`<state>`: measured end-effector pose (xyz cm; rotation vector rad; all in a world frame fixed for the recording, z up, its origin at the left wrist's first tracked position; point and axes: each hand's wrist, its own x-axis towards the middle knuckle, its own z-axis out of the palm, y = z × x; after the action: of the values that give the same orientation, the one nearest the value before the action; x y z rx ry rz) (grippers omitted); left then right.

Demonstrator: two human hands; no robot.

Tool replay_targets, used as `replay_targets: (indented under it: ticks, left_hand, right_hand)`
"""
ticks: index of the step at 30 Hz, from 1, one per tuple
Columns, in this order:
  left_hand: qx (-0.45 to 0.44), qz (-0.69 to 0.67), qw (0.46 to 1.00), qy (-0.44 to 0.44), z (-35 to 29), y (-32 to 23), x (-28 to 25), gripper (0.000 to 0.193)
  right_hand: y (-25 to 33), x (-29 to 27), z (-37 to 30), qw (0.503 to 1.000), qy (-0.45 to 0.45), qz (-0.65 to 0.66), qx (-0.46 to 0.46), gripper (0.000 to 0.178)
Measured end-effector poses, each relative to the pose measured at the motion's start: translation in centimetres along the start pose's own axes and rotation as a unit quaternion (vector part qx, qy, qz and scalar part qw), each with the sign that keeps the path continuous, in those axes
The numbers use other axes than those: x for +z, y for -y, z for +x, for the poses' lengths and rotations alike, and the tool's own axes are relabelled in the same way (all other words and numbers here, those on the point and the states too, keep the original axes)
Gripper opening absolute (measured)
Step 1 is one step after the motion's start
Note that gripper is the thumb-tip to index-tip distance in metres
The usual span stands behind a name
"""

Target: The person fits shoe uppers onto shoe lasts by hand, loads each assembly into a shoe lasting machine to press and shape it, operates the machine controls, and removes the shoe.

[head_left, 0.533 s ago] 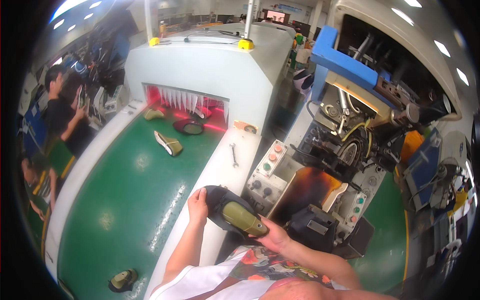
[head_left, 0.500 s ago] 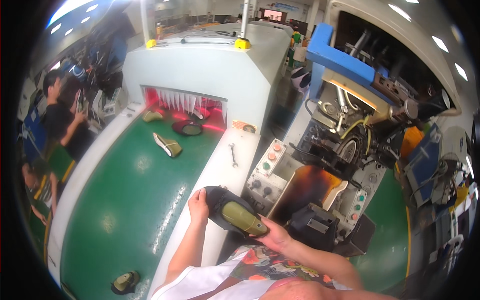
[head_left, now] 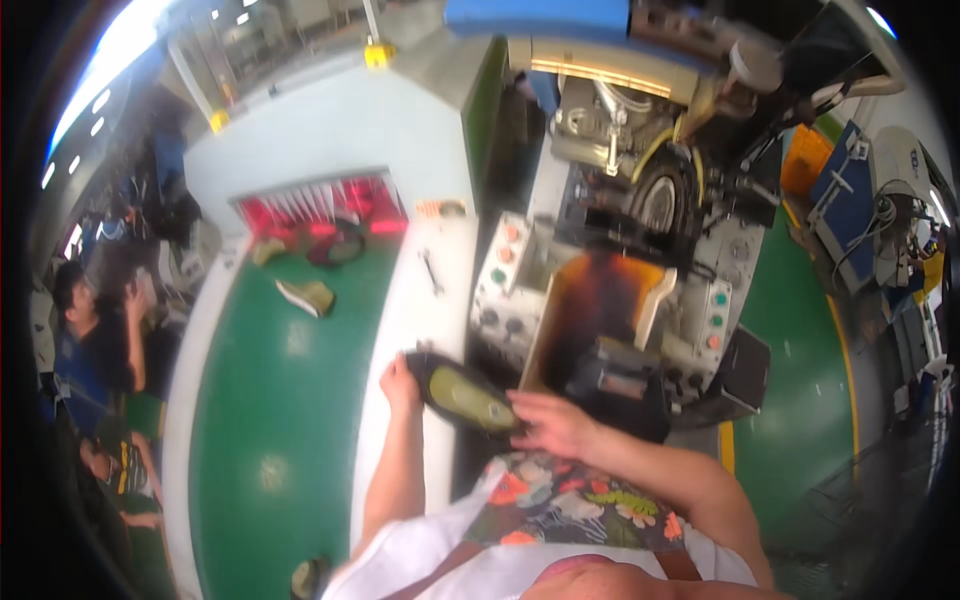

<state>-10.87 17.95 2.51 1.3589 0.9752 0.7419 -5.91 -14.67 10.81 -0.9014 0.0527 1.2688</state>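
Holding up a small pale object at your far left, a person in dark clothing point(head_left: 108, 340) shows above a second person in a striped top point(head_left: 130, 468). Next, the green conveyor point(head_left: 290, 400) runs up to the red-lit, strip-curtained mouth of a white housing point(head_left: 330, 125). At that mouth lie an olive piece point(head_left: 267, 250) and a dark piece point(head_left: 338, 248); blur hides what is deeper inside. Nearer you is an olive-and-white shoe piece point(head_left: 307, 297); another shoe piece point(head_left: 306, 578) is now cut by the lower edge, though half a second ago it showed whole.

Your left hand point(head_left: 402, 385) is clamped on the dark end of a black-and-olive shoe upper point(head_left: 465, 400), held in front of you by the white ledge point(head_left: 405, 325). A wrench point(head_left: 430, 272) lies on that ledge; above it, the housing's orange-and-white sticker point(head_left: 440, 208) is too blurred to read. Your right hand point(head_left: 555, 428) is at the upper's other end, its fingers stretched out where earlier they wrapped around it; you cannot tell whether they grip.

Beyond, the machine's tray point(head_left: 630, 290) is stained orange and dark, and it sits higher and further left in your view than before. Rightward, a button panel point(head_left: 716, 320) carries round green and orange buttons.
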Motion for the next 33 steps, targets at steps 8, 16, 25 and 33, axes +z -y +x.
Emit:
replay_targets:
  ticks: [8, 16, 25, 33]
  left_hand:
    - [-0.101, -0.014, 0.99, 0.097, 0.2, 3.3, 4.6, 0.039]
    - [-0.188, -0.069, 0.97, 0.135, -0.7, 3.2, 6.1, 0.038]
    - [-0.246, -0.064, 0.96, 0.117, -0.9, 1.9, 6.8, 0.039]
    - [-0.042, -0.047, 0.963, 0.262, -7.1, -11.1, 10.9, 0.037]
  right_hand:
    - [0.6, -1.7, -1.8, 0.998, -0.031, 0.039, -0.038, 0.061]
    - [1.5, -1.8, -2.9, 0.998, -0.033, 0.042, -0.036, 0.062]
    - [2.2, -2.1, -3.4, 0.997, -0.025, 0.054, -0.043, 0.066]
    - [3.8, 0.5, -3.3, 0.973, 0.011, -0.109, -0.204, 0.078]
